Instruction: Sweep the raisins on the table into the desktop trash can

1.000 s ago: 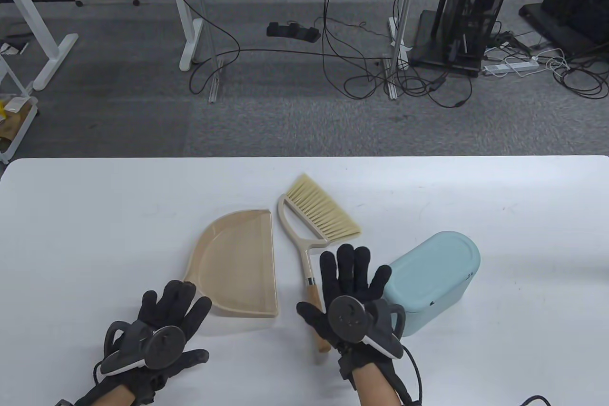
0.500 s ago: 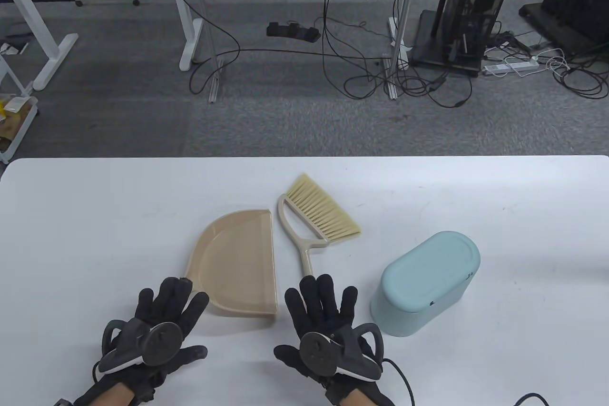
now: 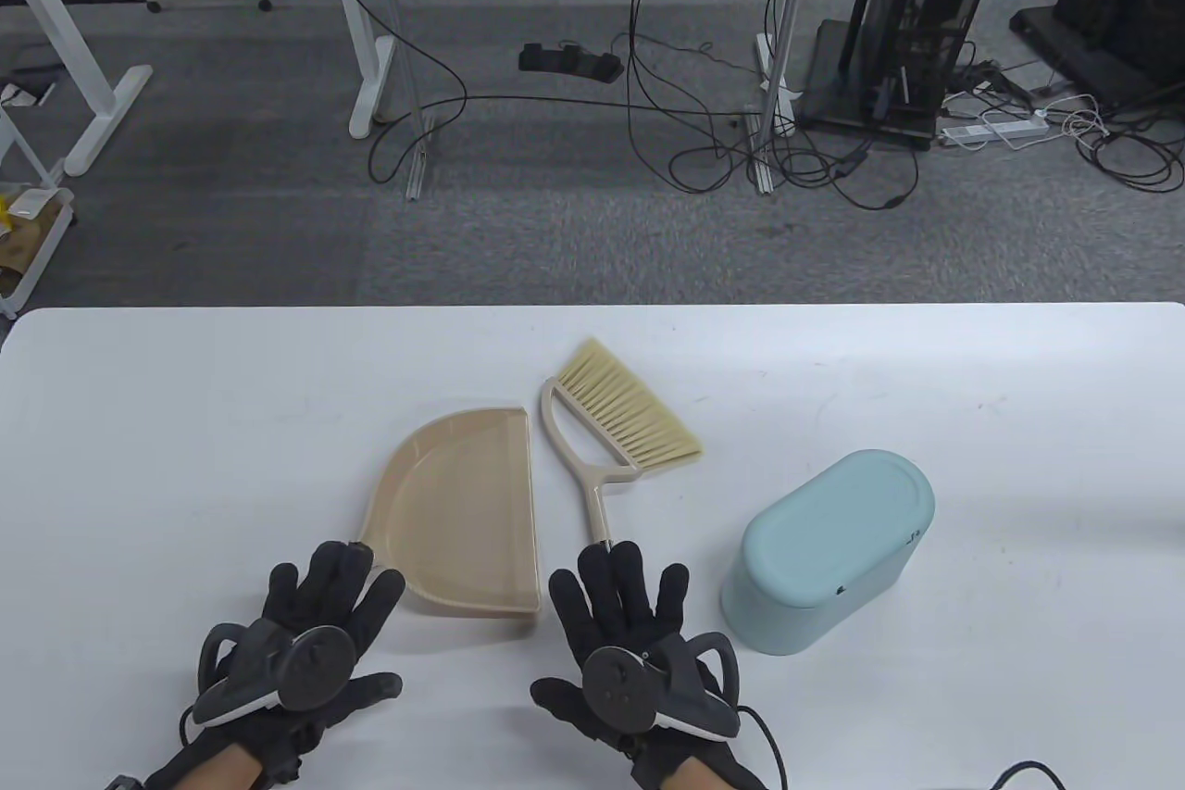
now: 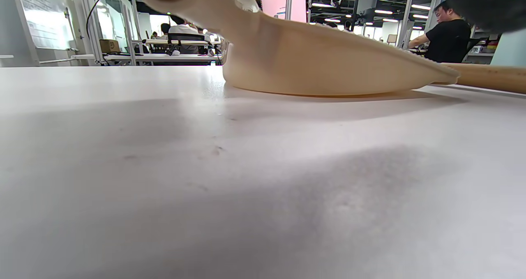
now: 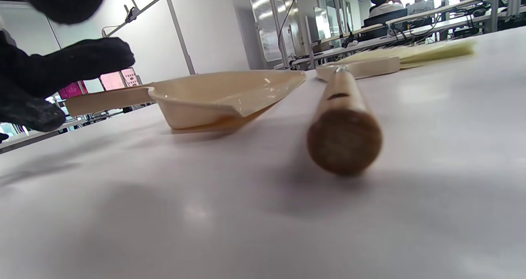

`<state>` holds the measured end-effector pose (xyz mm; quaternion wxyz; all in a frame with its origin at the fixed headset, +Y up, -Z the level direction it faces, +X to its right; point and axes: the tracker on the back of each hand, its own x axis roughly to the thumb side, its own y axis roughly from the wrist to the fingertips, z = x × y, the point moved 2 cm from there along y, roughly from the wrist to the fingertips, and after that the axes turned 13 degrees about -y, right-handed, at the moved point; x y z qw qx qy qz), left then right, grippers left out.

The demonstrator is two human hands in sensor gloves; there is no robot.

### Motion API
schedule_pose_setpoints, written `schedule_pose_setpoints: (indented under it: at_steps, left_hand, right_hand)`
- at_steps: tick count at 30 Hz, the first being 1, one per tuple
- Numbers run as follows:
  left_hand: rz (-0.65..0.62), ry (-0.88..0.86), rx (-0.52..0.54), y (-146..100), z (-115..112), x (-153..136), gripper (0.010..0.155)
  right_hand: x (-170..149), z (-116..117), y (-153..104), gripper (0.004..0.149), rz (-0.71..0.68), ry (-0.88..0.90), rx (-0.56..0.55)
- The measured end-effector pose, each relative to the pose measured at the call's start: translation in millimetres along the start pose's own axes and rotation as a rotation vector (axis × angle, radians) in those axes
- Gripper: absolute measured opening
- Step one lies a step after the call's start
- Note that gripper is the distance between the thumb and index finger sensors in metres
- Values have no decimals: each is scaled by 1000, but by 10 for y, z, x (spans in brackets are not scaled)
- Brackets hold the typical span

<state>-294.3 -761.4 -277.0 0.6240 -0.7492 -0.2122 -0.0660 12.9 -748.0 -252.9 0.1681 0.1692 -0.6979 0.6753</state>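
A beige dustpan lies flat at the table's middle, and it also shows in the left wrist view. A brush with pale bristles lies to its right, its wooden handle end free on the table. A light blue lidded trash can stands at the right. My left hand is open with fingers spread, over the dustpan's handle. My right hand is open with fingers spread, above the brush handle's near end, holding nothing. I see no raisins.
The white table stretches wide on both sides of the tools. Beyond its far edge are a grey floor, desk legs and cables.
My right hand has drawn back toward the near edge and to the left, away from the trash can, and now lies lower over the brush handle's end. My left hand has barely moved.
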Motion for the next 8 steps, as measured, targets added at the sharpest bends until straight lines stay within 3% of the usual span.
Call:
schedule_pose_setpoints:
  at_steps: [8]
  left_hand:
    - [23,2,-1,-9,-7,-31,94]
  right_hand:
    - [-25,-28,-15,95,18,12,-17]
